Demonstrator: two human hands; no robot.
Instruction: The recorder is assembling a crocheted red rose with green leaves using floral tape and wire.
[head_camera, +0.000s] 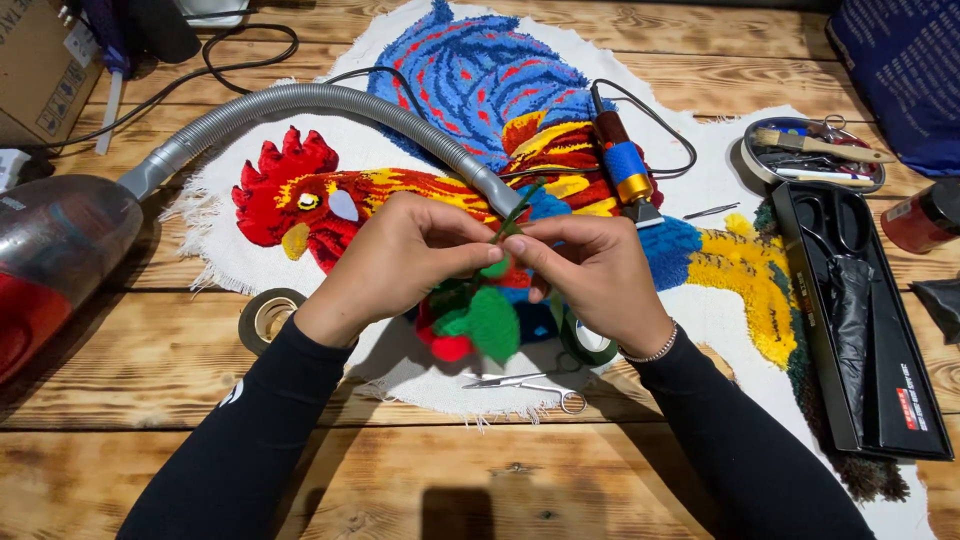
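A tufted rooster rug (450, 120) lies spread across the wooden bench (120, 380) in front of me, its red head to the left and its blue tail at the far side. A grey vacuum hose (330, 100) curves over the rug from the far left and ends just beyond my fingers, crossing the space right behind where I work. The vacuum body (50, 260) sits at the left edge. A carving tool with a blue grip (622, 165) lies on the rug to the right of the hose end. Near my wrists, small scissors (530, 385) rest on the rug's white border, and a roll of tape (268, 315) lies beside my left forearm. At the right, a long black box (870, 330) holds large shears, with a small oval tray of tools (812, 152) beyond it.

My left hand (400, 260) and right hand (590, 275) meet over the middle of the rug. Both are pinched closed, fingertips together, on a thin green strand (515, 210) that sticks up between them. Just below my hands sits a clump of green and red yarn scraps (475, 325).
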